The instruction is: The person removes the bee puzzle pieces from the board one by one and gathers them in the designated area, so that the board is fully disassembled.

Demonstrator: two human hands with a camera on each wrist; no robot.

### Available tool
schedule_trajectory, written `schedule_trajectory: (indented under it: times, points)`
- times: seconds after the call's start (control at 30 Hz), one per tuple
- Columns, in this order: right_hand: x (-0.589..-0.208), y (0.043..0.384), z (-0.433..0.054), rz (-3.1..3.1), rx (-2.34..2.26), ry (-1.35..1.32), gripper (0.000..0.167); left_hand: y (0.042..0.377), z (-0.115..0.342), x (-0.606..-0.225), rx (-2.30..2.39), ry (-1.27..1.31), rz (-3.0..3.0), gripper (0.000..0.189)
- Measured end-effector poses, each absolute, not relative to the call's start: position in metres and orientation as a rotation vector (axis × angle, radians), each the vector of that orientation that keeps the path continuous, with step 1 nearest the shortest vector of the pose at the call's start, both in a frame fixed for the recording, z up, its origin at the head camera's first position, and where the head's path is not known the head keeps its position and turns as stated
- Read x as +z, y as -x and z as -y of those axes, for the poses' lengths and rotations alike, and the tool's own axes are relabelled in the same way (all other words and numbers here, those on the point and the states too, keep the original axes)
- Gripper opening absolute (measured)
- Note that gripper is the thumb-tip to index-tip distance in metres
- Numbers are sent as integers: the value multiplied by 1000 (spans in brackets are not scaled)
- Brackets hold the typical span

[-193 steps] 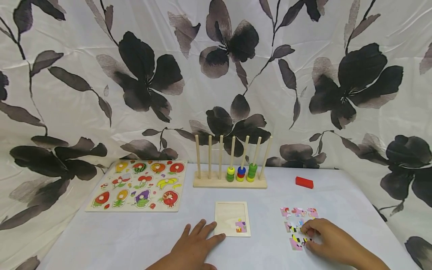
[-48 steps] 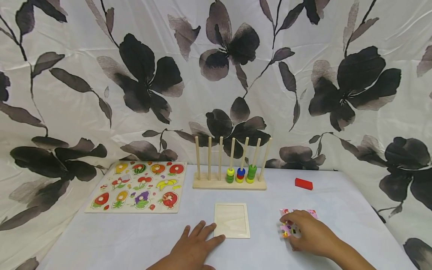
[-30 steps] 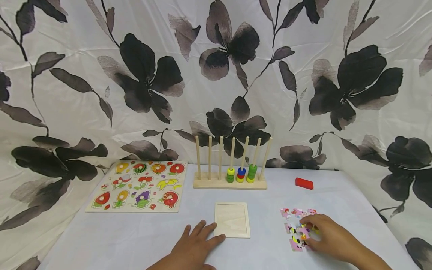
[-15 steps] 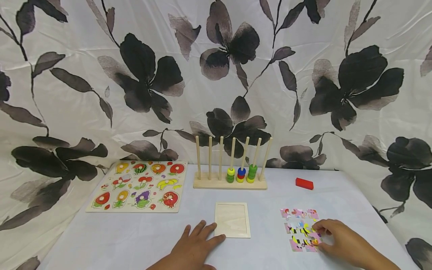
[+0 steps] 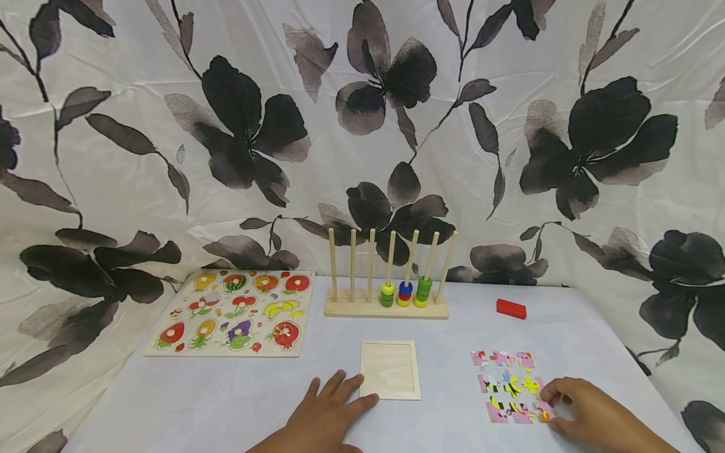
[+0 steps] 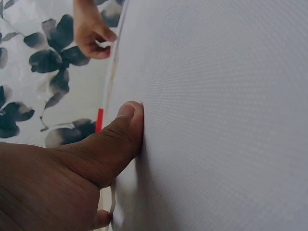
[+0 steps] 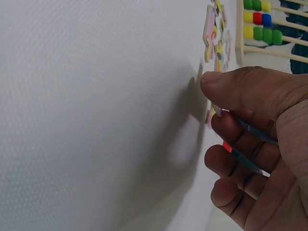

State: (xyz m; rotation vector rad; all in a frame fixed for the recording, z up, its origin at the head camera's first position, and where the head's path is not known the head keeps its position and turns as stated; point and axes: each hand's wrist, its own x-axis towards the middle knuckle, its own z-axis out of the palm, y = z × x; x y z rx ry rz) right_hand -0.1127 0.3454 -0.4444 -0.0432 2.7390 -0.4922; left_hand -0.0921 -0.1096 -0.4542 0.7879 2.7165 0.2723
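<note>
My right hand (image 5: 589, 409) pinches a pink jigsaw piece (image 5: 545, 412) with an orange patch at the lower right corner of the laid-out pieces. In the right wrist view, the thumb and index finger close on its edge (image 7: 218, 109), low over the cloth. The other jigsaw pieces (image 5: 501, 381), pink with yellow and black bee-like markings, lie in rough rows just left of that hand. My left hand (image 5: 325, 412) rests palm down with fingers spread, its fingertips at the left edge of a shallow wooden puzzle tray (image 5: 389, 370). The tray's inside is bare wood.
Behind the tray stands a wooden peg rack (image 5: 386, 309) with green, yellow, blue and red beads on some pegs. A fruit peg puzzle board (image 5: 229, 313) lies at the back left. A red block (image 5: 511, 309) sits at the back right. Floral cloth (image 5: 362, 157) hangs behind the table.
The jigsaw piece that lay in the tray earlier has left it. My right hand has carried it across the other pieces to their lower right corner. My left hand has stayed put.
</note>
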Motion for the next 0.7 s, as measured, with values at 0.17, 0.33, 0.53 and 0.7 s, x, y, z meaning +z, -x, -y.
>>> schedule_trajectory:
  times: [0.17,0.33,0.53,0.7]
  points:
    - [-446,113,-347,-2685,-492,-19,34,92,110,-454,269,-794,-2721,79]
    - [-450,112,-349,-2678,-504,10,29,92,110,-455,262,-793,-2721,79]
    - [-452,111,-350,-2688,-493,18,29,91,110,-455,265,-800,-2729,79]
    - [-451,111,-349,-2696,-486,31,29,90,111,-454,260,-798,-2729,79]
